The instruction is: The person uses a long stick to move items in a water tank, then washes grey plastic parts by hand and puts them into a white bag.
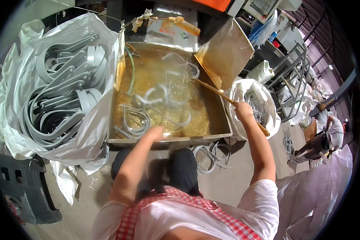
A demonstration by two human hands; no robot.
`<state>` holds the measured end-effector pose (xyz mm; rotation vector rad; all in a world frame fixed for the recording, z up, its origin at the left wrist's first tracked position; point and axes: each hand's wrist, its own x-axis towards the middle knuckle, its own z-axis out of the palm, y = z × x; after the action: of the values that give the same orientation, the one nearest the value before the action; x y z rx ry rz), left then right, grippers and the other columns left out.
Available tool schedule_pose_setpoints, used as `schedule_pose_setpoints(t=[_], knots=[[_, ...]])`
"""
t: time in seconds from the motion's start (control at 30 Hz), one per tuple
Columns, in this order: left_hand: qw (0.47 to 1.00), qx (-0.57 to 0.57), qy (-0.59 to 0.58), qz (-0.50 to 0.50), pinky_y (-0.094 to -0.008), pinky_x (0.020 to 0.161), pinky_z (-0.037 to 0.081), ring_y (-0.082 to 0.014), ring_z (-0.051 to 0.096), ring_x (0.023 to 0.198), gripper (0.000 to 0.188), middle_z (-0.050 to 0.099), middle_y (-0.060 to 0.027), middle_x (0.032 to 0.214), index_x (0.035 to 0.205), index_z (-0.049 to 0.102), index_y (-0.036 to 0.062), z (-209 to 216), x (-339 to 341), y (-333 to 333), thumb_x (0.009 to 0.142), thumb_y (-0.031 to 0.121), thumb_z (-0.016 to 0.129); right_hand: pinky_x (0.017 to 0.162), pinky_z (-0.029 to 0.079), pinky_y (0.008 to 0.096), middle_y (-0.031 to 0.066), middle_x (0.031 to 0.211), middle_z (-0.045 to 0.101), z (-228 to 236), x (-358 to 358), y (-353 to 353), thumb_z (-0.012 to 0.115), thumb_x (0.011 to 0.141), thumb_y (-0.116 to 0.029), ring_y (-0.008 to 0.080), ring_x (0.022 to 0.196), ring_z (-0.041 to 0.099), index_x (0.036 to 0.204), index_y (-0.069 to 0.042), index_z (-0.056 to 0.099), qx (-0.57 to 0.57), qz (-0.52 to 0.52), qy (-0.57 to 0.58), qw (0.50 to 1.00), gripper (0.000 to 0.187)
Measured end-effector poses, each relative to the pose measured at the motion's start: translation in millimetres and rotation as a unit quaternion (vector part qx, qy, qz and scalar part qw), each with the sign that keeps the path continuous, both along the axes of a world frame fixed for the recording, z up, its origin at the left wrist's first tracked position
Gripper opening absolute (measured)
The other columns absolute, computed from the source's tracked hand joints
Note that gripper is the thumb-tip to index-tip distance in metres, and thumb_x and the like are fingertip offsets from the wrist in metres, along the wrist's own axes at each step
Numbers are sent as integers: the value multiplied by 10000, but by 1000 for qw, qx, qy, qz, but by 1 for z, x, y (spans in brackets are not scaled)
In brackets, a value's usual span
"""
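Observation:
A metal tub (170,141) of yellowish water stands in front of me with several grey U-shaped plastic parts (164,96) floating in it. My right hand (242,109) grips a wooden stick (212,90) whose far end carries a mesh scoop (190,70) dipped in the water. My left hand (155,132) hangs at the tub's near rim, just above the water and next to a submerged loop part (136,120); it is blurred and I cannot tell whether it holds anything.
A big white sack (56,92) full of grey curved parts stands on the left. Another white bag (254,100) of scraps sits right of the tub. Loose grey rings (212,156) lie on the floor by my knees. A dark plastic stool (24,188) stands lower left. Another person (324,142) bends over at right.

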<state>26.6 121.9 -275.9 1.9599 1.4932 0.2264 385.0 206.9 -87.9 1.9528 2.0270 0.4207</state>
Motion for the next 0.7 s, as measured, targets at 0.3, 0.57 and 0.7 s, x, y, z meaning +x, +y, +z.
schedule_pose_setpoints(t=[0.3, 0.57, 0.7], knots=[[999, -38, 0, 3, -382, 887, 413, -337, 523, 1044, 548, 553, -215, 1112, 1199, 500, 43, 1, -10, 3, 734, 297, 640, 694, 497, 401, 126, 821, 632, 103, -19, -83, 535, 788, -120, 297, 794, 615, 1054, -212, 614, -68, 1, -18, 998, 293], [999, 10, -29, 14, -390, 859, 436, -341, 545, 1005, 519, 573, -222, 1063, 1129, 543, 8, -1, -8, 0, 700, 283, 644, 619, 455, 373, 131, 755, 622, 192, 28, -217, 619, 717, -131, 288, 710, 606, 990, -140, 634, 103, -81, 77, 988, 274], [999, 13, -31, 8, -389, 866, 430, -343, 543, 1012, 524, 566, -229, 1073, 1115, 549, -6, -21, -11, 8, 687, 280, 650, 625, 453, 331, 145, 745, 619, 158, 82, -242, 642, 700, -113, 258, 683, 608, 1029, -92, 626, 63, -126, 244, 959, 330]])
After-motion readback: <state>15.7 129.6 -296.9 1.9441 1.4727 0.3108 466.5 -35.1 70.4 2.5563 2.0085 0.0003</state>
